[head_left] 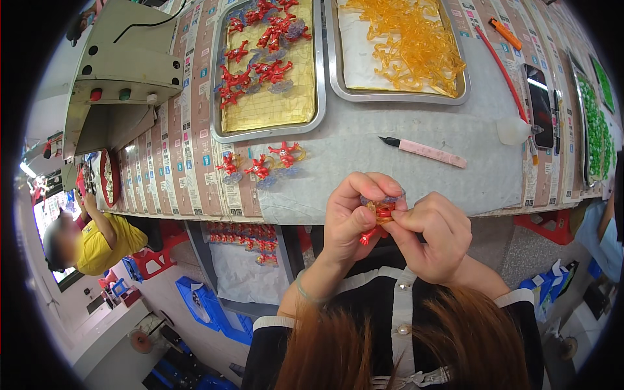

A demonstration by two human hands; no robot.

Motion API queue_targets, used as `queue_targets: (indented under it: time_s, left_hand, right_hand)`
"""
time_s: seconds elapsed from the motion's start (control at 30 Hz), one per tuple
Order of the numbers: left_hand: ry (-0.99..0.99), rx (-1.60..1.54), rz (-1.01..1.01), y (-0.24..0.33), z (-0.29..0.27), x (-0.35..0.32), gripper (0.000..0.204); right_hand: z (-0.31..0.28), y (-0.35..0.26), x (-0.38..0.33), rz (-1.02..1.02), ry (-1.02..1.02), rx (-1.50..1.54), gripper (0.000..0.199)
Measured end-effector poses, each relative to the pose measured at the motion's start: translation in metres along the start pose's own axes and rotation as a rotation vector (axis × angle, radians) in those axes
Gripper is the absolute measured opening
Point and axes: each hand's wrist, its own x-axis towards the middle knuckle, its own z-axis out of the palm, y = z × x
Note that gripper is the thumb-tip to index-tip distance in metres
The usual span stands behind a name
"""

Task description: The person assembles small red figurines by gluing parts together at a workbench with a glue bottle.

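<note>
Between my hands, just off the table's front edge, is a small red toy figure (385, 211) with clear bluish and amber plastic parts about it. My left hand (354, 214) grips it from the left, its thumb and fingers closed round it. From the right, my right hand (432, 234) pinches at it with thumb and forefinger; the fingertips hide part of the figure. Several like red figures (260, 168) with clear bluish pieces lie on the table to the left. Beyond them a metal tray (320, 97) holds more red figures, and a second metal tray (403, 99) holds amber plastic pieces.
A pink marker-like pen (429, 153) lies on the grey sheet. At right are a phone (539, 104), a small translucent bottle (512, 131), an orange cutter (506, 32) and a tray of green pieces (591, 130). An open drawer (250, 279) sits below the table edge; a metal machine (123, 71) stands left.
</note>
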Motion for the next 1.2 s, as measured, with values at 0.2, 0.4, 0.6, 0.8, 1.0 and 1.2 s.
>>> queue_targets:
  time_s: [0.2,0.4,0.6,0.8,1.0,1.2]
  left_hand:
    - [-0.020,-0.028,0.004,-0.001,0.002,0.002,0.029]
    - [0.086,0.277,-0.068,0.013,0.014,0.003,0.051]
    - [0.070,0.659,0.027,0.019,0.009,0.003,0.033]
    - [0.080,1.072,0.264,0.021,0.022,0.003,0.031]
    - [0.088,1.208,0.350,0.017,0.021,0.003,0.028]
    - [0.358,0.461,-0.021,0.007,0.016,0.004,0.023]
  right_hand:
    - [0.002,0.006,-0.002,-0.044,0.029,-0.005,0.017]
    - [-0.004,0.013,0.004,0.008,0.012,0.042,0.019]
    - [-0.012,0.009,0.014,0.065,-0.023,0.061,0.020]
    - [-0.013,0.012,0.014,0.029,-0.034,0.162,0.017]
    - [-0.008,0.014,0.007,0.145,-0.031,0.246,0.014]
    - [-0.011,0.015,0.016,0.220,-0.114,0.247,0.016]
